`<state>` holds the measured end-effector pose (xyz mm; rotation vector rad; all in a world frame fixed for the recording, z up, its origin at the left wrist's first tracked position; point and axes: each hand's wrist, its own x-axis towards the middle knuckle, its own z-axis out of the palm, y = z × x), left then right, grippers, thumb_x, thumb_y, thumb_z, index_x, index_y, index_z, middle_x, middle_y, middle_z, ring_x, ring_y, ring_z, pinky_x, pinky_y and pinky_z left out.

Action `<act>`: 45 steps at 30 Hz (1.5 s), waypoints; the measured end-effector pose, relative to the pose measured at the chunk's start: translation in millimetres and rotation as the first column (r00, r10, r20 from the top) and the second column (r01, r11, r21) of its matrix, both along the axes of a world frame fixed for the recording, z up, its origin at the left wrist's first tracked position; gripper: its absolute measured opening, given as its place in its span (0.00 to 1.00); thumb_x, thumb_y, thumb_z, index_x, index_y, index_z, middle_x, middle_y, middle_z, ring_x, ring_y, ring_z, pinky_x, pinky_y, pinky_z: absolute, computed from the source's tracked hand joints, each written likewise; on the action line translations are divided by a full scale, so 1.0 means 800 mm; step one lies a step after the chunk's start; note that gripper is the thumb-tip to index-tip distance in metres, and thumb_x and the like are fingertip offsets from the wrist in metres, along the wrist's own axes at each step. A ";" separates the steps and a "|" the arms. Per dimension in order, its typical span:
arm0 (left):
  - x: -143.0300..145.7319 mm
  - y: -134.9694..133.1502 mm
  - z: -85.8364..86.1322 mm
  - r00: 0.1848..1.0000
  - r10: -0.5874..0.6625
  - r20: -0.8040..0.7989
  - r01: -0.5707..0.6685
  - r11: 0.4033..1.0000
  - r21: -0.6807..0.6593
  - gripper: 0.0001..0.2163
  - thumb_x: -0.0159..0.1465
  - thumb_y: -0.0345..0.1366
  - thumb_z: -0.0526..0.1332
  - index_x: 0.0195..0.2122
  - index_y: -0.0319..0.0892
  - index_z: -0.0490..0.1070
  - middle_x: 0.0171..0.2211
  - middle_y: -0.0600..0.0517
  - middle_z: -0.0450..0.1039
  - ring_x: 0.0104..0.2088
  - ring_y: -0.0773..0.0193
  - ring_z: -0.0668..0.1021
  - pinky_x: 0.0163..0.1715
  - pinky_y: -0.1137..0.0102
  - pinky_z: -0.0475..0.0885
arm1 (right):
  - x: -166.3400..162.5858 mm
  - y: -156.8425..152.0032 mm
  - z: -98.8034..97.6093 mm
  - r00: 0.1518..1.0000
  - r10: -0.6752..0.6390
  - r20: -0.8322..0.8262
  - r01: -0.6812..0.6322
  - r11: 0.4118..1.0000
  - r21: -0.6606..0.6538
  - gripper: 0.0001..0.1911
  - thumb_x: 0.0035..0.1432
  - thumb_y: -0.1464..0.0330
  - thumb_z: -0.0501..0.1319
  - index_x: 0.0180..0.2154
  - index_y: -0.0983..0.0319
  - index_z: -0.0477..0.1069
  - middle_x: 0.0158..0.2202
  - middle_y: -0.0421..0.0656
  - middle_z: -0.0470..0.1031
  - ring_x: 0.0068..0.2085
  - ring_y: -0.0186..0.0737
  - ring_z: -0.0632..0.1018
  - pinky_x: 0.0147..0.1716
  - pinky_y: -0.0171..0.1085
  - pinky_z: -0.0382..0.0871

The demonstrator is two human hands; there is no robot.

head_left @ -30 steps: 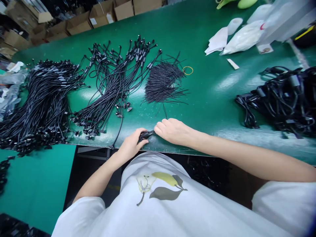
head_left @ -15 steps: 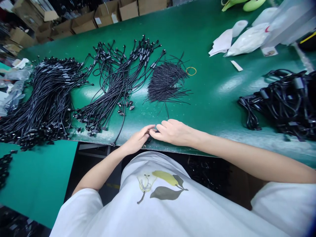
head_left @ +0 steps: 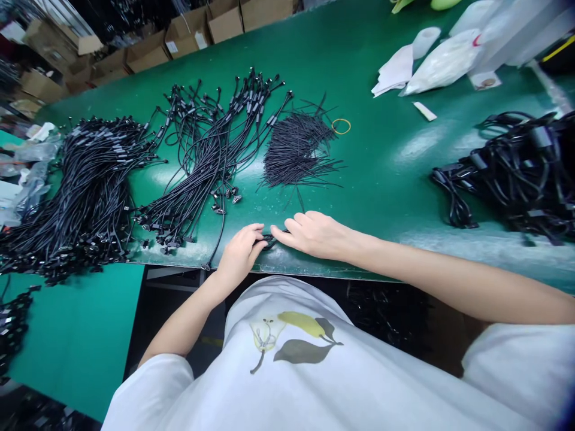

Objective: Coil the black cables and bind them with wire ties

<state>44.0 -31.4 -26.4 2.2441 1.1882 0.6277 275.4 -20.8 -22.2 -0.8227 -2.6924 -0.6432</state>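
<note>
Near the table's front edge, my left hand (head_left: 245, 248) pinches one side of a black cable (head_left: 268, 240), which looks folded into a small coil. My right hand (head_left: 309, 234) is closed on the cable's other side, and its fingers hide much of it. Just beyond my hands lies a pile of thin black ties (head_left: 296, 149). To the left of that pile are loose black cables (head_left: 202, 161) with metal connectors. One cable end hangs toward the table edge beside my left hand.
A thick heap of straight cables (head_left: 90, 191) lies at the left, and coiled cables (head_left: 516, 173) are piled at the right. A yellow rubber band (head_left: 341, 126), a paper roll (head_left: 424, 42) and a white bag (head_left: 442, 63) sit farther back. Cardboard boxes (head_left: 186, 33) line the far edge.
My hands have drawn slightly apart, the left one shifting left, so more of the black cable shows between them. The whole view has shifted a little.
</note>
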 end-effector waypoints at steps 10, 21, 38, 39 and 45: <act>-0.003 0.022 0.016 0.933 0.074 0.352 0.255 0.553 -0.793 0.14 0.59 0.45 0.61 0.26 0.40 0.62 0.32 0.50 0.68 0.37 0.61 0.72 0.40 0.68 0.66 | 0.001 0.000 0.008 0.997 0.080 -0.013 -0.080 0.997 -0.003 0.15 0.66 0.75 0.49 0.51 0.62 0.65 0.27 0.40 0.66 0.26 0.34 0.61 0.27 0.40 0.41; 0.019 0.004 0.024 0.964 -0.264 -0.042 0.224 0.883 -0.413 0.11 0.68 0.43 0.51 0.41 0.41 0.67 0.40 0.46 0.72 0.42 0.56 0.73 0.45 0.63 0.66 | -0.005 -0.003 0.005 0.990 0.136 -0.027 -0.134 0.989 0.067 0.08 0.64 0.75 0.50 0.32 0.62 0.65 0.23 0.39 0.62 0.24 0.35 0.60 0.27 0.40 0.40; 0.032 -0.013 0.002 0.977 -0.174 0.121 0.211 0.728 -0.652 0.13 0.69 0.41 0.47 0.31 0.42 0.62 0.25 0.54 0.68 0.29 0.66 0.72 0.35 0.71 0.65 | 0.002 -0.013 -0.016 0.982 0.169 -0.090 -0.184 0.962 -0.202 0.09 0.64 0.73 0.49 0.30 0.61 0.61 0.25 0.40 0.63 0.26 0.38 0.60 0.28 0.40 0.41; 0.032 -0.013 0.002 0.980 -0.167 0.107 0.196 0.741 -0.642 0.13 0.69 0.41 0.47 0.30 0.42 0.62 0.25 0.54 0.69 0.28 0.66 0.72 0.34 0.71 0.64 | 0.003 -0.013 -0.016 0.982 0.171 -0.083 -0.184 0.964 -0.190 0.09 0.64 0.73 0.49 0.30 0.61 0.61 0.26 0.40 0.63 0.27 0.38 0.61 0.28 0.40 0.41; 0.033 -0.008 -0.010 0.984 -0.157 -0.087 0.111 0.913 -0.393 0.11 0.67 0.37 0.50 0.27 0.44 0.59 0.24 0.55 0.63 0.26 0.65 0.66 0.29 0.70 0.58 | -0.002 -0.031 -0.017 0.999 -0.036 -0.008 0.031 0.933 -0.360 0.05 0.63 0.73 0.51 0.34 0.63 0.62 0.29 0.43 0.66 0.29 0.39 0.64 0.27 0.39 0.44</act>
